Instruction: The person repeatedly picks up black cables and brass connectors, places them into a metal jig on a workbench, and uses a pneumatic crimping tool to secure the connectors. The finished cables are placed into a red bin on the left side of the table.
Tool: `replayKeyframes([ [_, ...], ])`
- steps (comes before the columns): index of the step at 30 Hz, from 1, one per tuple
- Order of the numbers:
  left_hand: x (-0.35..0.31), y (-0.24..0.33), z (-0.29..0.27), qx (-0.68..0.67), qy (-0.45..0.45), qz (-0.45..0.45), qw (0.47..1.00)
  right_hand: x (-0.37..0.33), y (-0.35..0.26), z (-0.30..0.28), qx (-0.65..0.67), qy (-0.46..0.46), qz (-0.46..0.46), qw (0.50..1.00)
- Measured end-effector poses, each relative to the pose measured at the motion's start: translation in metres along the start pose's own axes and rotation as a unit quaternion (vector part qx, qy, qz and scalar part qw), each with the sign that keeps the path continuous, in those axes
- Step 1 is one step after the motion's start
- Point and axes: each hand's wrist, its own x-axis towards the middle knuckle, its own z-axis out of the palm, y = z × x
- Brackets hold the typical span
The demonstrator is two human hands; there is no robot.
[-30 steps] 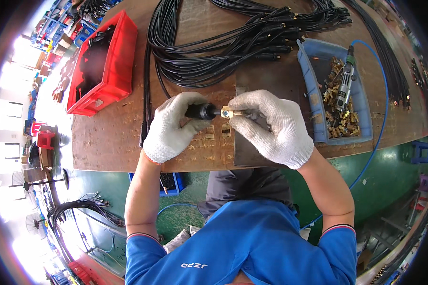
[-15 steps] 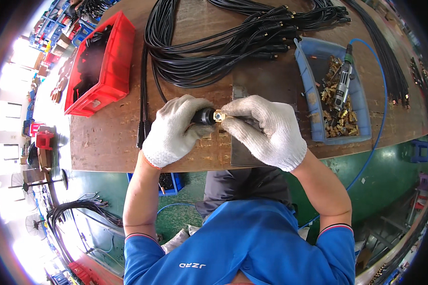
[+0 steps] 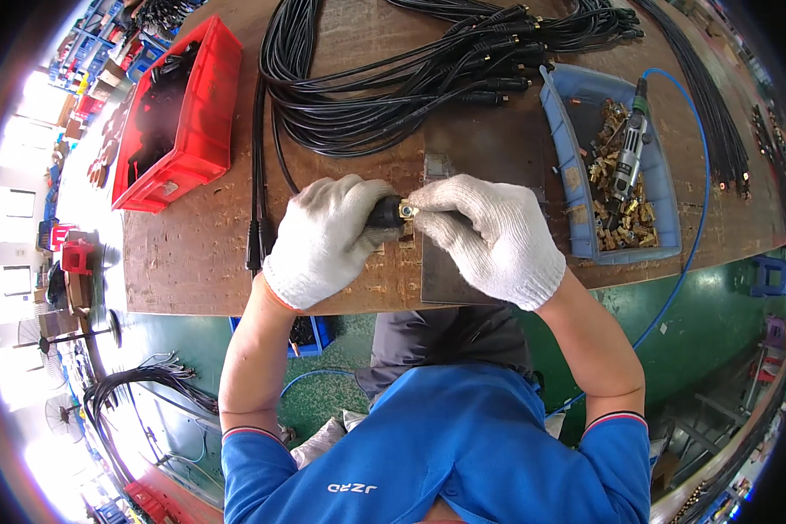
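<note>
Both my hands wear white knitted gloves and meet over the near part of the wooden table. My left hand is wrapped round the black cable connector, whose cable is mostly hidden behind the glove. At the connector's right end sits a small brass fitting with a hole facing up. My right hand pinches this fitting from the right between thumb and fingertips. Whether the fitting is seated in the connector or only touching it, I cannot tell.
A red bin of black parts stands at the left. Black cables lie coiled across the back. At the right, a blue bin holds brass fittings and an air screwdriver on a blue hose. More cables lie beyond.
The connector and fitting have shifted slightly to the right with my hands. The brass fitting shows less beyond the black end than before. Both hands keep their grip.
</note>
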Motion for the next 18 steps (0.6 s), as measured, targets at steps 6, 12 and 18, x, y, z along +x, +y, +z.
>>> replayKeyframes([
  [6, 0.002, 0.008, 0.004, 0.038, -0.002, -0.007, 0.999, 0.008, 0.010, -0.008, -0.046, -0.019, -0.078, 0.996],
  [12, 0.014, 0.009, -0.004, 0.156, -0.067, 0.042, 0.985, 0.002, 0.029, -0.013, -0.001, -0.065, -0.049, 0.997],
  [18, 0.028, 0.005, 0.007, 0.160, -0.111, -0.016, 0.981, 0.000, 0.046, -0.007, 0.111, -0.074, 0.138, 0.981],
])
